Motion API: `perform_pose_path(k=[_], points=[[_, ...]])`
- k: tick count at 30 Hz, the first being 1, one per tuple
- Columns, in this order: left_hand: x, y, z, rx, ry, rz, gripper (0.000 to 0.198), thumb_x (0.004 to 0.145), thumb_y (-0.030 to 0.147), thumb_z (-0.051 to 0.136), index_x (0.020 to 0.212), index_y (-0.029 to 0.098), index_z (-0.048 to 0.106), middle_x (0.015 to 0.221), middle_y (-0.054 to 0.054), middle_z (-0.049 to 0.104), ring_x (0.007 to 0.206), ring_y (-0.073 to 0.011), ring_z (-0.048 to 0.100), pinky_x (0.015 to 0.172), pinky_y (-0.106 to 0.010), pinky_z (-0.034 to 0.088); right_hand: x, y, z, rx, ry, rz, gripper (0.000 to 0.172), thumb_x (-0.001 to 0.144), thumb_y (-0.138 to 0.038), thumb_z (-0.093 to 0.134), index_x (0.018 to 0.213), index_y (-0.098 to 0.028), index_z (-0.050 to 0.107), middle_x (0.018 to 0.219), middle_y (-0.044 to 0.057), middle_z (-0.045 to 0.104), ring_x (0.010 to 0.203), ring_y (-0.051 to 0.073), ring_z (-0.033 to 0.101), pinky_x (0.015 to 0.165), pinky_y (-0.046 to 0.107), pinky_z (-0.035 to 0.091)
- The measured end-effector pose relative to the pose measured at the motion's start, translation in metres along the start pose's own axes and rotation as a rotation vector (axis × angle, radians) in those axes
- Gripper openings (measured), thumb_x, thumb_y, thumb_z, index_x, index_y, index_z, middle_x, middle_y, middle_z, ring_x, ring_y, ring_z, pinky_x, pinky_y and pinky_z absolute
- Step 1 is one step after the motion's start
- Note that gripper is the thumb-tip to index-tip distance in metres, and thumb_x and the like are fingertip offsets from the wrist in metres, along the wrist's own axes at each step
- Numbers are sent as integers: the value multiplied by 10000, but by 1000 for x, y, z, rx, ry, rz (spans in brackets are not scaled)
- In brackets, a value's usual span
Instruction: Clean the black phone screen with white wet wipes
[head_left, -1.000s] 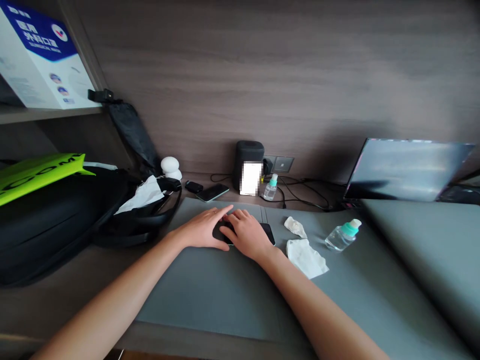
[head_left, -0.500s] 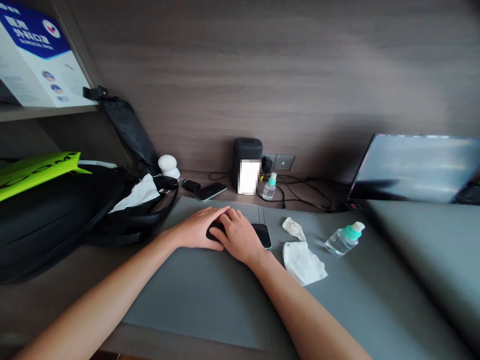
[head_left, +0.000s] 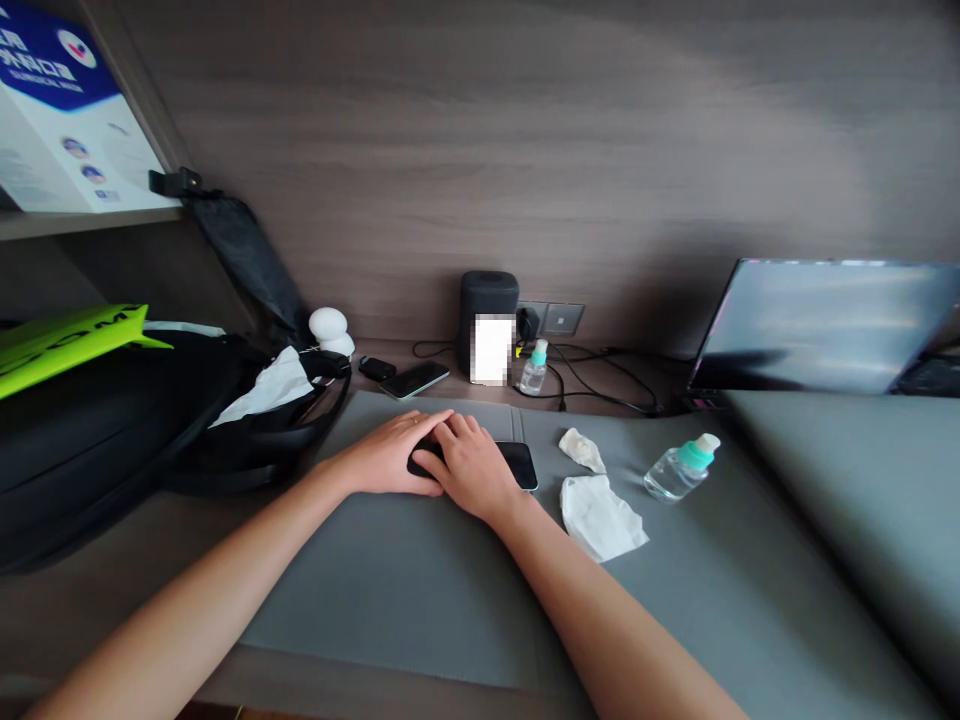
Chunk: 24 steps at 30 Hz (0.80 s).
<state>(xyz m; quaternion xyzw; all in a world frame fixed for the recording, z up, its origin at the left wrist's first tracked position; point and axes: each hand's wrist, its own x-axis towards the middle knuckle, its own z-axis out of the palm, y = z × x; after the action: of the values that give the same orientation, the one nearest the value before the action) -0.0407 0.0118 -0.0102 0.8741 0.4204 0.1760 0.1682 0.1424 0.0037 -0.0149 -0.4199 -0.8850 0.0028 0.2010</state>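
Note:
On the grey desk mat [head_left: 390, 590], my left hand [head_left: 386, 455] curves round a small black object [head_left: 418, 461], mostly covered by the fingers. My right hand [head_left: 469, 465] lies over its right side, the fingertips meeting those of my left hand. What the black object is cannot be made out. A black phone [head_left: 523, 466] lies flat just right of my right hand, partly behind it. Further right are a crumpled white tissue [head_left: 581, 450], a flatter white wipe [head_left: 602, 518] and a clear spray bottle with a teal collar [head_left: 677, 470], which leans.
At the back stand a black speaker [head_left: 487, 295], a small bottle [head_left: 534, 370] and cables. A second phone [head_left: 416, 380] lies by a black fob [head_left: 377, 368]. A black bag [head_left: 97, 450] is left; a laptop [head_left: 817, 330] is right.
The whole view has shifted slightly, so things appear a little further left and up. Both hands keep the same hold on the black object.

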Motion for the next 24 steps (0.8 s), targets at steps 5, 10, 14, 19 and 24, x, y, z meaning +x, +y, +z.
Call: perform_pose_path(k=[5,10,14,19,24], points=[[0,1,-1,-4,1,-10,967,684,420,800,1498,224,315,1431,-117,512,1296,-314,490,1076,-426,414,0,0,0,-4,-7,11,405,985,-524,436,1152,-173,551,1130,134,591,990,261,538,850,420,470],[0,2,-2,-9,5,-12,976,682,407,800,1502,229,301,1434,-124,507,1296,-315,495,1076,-436,414,-1,0,1,-19,8,11,412,979,-527,446,1140,-161,547,1128,133,593,979,264,542,847,420,481],[-1,4,-2,-14,17,-9,963,682,399,803,1496,242,314,1442,-114,504,1298,-319,496,1084,-441,407,-1,-1,0,-14,20,3,410,983,-526,438,1137,-162,545,1114,132,593,964,258,544,846,420,483],[0,5,-4,15,8,0,951,697,399,792,1496,212,312,1442,-122,504,1299,-310,495,1085,-427,408,-1,-1,0,-13,23,-6,404,983,-518,447,1125,-156,554,1103,133,586,968,253,540,864,409,477],[0,4,-3,33,12,9,946,699,406,794,1492,213,316,1456,-123,491,1305,-304,493,1087,-427,409,-1,0,0,-10,40,-18,414,983,-519,444,1103,-140,562,1080,136,584,941,248,536,858,403,474]])
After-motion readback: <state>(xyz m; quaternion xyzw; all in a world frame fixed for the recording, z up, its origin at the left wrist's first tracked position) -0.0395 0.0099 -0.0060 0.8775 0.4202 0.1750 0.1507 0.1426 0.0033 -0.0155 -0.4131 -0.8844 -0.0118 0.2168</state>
